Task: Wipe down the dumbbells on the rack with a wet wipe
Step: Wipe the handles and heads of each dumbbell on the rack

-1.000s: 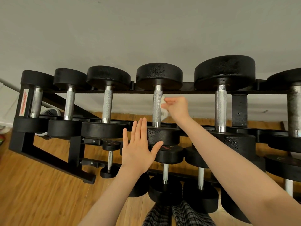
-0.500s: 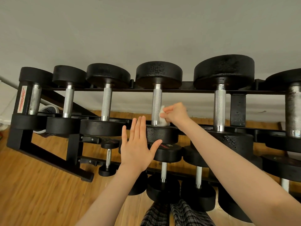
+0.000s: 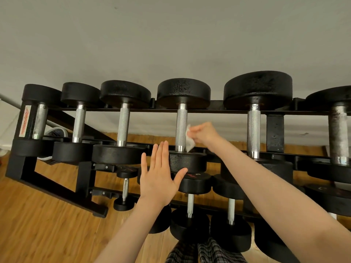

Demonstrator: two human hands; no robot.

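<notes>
My right hand [image 3: 206,132] pinches the wipe [image 3: 189,141] against the right side of the handle [image 3: 181,128] of the middle dumbbell [image 3: 183,126] on the rack [image 3: 274,130], while my left hand [image 3: 158,177], fingers straight, rests flat against its near head.

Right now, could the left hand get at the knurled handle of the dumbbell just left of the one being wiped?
Probably yes. The left hand is open, holds nothing, and sits just below and right of that handle. The handle is bare; the right hand with the wipe works one dumbbell over.
</notes>
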